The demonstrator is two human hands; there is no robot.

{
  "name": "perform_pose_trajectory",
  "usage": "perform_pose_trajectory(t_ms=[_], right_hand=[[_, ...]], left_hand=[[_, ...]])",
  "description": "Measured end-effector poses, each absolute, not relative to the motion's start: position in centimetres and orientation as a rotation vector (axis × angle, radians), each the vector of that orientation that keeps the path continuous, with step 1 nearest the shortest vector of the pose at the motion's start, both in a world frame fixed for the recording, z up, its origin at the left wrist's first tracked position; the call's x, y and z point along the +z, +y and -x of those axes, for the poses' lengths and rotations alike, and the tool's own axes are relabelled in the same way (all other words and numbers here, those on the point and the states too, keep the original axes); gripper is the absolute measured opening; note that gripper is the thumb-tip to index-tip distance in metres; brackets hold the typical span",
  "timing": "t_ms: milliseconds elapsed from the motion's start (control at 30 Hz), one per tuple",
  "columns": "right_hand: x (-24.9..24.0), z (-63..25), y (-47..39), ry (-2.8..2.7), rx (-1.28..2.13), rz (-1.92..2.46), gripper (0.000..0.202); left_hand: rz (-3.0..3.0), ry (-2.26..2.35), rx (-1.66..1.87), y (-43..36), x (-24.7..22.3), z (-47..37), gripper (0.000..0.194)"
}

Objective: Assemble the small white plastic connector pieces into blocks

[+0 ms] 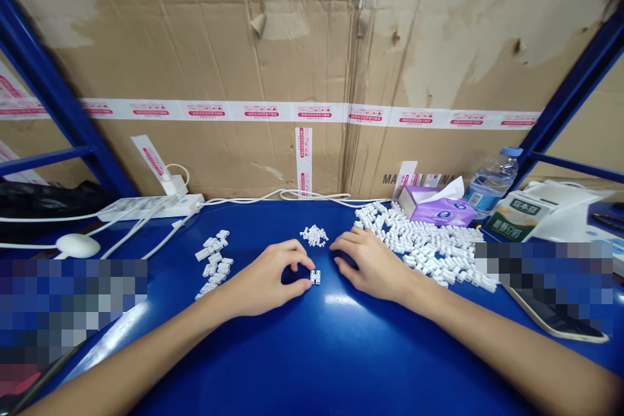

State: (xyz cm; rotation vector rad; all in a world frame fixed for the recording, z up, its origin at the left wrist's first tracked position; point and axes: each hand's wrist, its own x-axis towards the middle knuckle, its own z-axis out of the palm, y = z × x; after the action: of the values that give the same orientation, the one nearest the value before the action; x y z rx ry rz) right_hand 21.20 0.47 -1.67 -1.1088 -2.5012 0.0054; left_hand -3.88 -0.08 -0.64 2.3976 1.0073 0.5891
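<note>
My left hand [277, 276] is closed in a pinch, thumb and index fingertip at the left edge of a small white plastic connector piece [316, 277] low over the blue table. The piece has two parallel parts with dark slots. To its right, my right hand [368, 260] curves over the table with fingers and thumb apart, nothing visible between them. Its fingertips are close to a little heap of small white plastic parts [314, 236]. Beyond that hand spreads a large pile of white connector pieces [433, 250].
Several joined white pieces [213, 263] lie left of my left forearm. A power strip [151, 207] with cables sits at the back left. At the back right are a purple tissue pack [439, 208], a plastic bottle [492, 182] and a phone [556, 312]. Cardboard walls the back.
</note>
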Motion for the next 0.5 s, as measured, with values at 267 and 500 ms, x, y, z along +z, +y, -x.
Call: perform_pose_trajectory(t_ms=[267, 500], right_hand=[[-1.72, -20.96, 0.45, -2.586, -0.014, 1.018, 0.055], [-1.52, -20.93, 0.33, -2.574, 0.028, 0.991, 0.048]], left_hand=[[-2.385, 1.039, 0.635, -0.13, -1.32, 3.41, 0.013], [-2.383, 1.028, 0.646, -0.23, -1.29, 3.31, 0.014]])
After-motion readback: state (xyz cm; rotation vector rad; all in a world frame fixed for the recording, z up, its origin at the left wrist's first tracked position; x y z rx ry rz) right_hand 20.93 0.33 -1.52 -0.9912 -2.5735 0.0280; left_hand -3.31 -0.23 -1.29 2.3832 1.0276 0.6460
